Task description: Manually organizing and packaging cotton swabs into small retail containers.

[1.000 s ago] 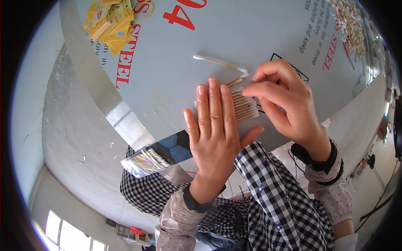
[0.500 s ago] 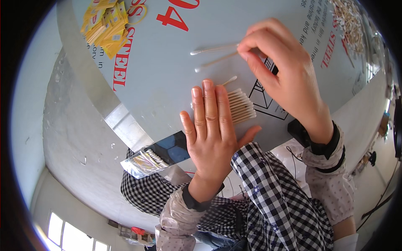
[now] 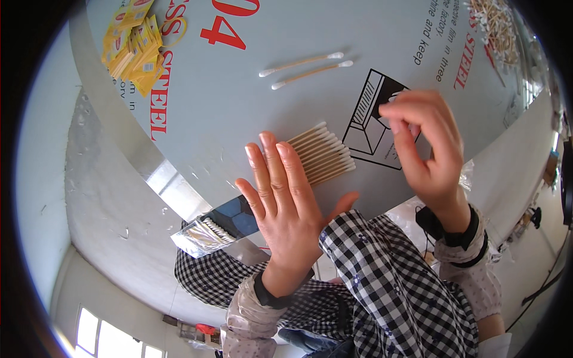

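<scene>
My left hand (image 3: 285, 200) lies flat with its fingers stretched out, over the left ends of a row of cotton swabs (image 3: 325, 155). The swabs lie side by side on the grey sheet-covered table, their white tips showing at the right end. To the right, my right hand (image 3: 431, 146) hovers with its fingers curled in toward the thumb, and nothing shows between them. Two loose cotton swabs, an upper one (image 3: 304, 61) and a lower one (image 3: 313, 76), lie roughly parallel beyond the row, apart from both hands.
Yellow packets (image 3: 134, 51) are heaped at the far left, beside a yellow rubber band (image 3: 176, 33). A pile of cotton swabs (image 3: 495, 30) lies at the far right. A clear bag of swabs (image 3: 203, 237) rests at the near left table edge, next to a dark blue-patterned piece (image 3: 239, 216).
My right hand has drawn back from the two loose swabs, toward me and right. A swab that jutted beyond the row no longer sticks out. My left hand has slid slightly left, uncovering more swabs.
</scene>
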Action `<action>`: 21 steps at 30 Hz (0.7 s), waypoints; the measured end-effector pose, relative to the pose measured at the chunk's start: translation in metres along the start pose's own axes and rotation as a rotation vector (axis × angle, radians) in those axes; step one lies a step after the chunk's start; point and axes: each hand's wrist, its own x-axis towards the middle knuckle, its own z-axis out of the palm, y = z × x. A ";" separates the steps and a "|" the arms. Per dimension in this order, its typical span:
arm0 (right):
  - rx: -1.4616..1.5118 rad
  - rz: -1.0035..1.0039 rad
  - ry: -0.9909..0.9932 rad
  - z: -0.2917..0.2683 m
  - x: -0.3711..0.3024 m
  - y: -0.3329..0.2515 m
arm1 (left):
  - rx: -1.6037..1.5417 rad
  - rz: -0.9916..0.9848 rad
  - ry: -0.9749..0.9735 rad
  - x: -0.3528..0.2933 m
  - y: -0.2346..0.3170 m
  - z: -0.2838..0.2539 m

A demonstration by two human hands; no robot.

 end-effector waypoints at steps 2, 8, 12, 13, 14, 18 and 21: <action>-0.011 -0.022 0.005 0.004 -0.012 0.000 | 0.119 -0.014 -0.038 -0.002 0.002 0.005; -0.115 -0.088 -0.006 0.010 -0.029 0.003 | 0.343 0.033 -0.051 -0.004 0.000 0.012; -0.123 -0.122 -0.021 0.013 -0.032 0.001 | 0.423 0.040 -0.057 -0.002 0.000 0.011; -0.122 -0.121 -0.022 0.014 -0.031 -0.001 | 0.423 0.040 -0.058 -0.002 -0.001 0.012; -0.124 -0.128 -0.029 0.014 -0.030 -0.002 | 0.416 0.047 -0.034 -0.003 -0.002 0.013; -0.118 -0.168 -0.055 0.018 -0.032 -0.001 | 0.259 -0.019 -0.050 -0.001 0.004 0.010; -0.118 -0.157 -0.067 0.020 -0.033 -0.002 | 0.228 -0.022 -0.017 -0.002 0.002 0.014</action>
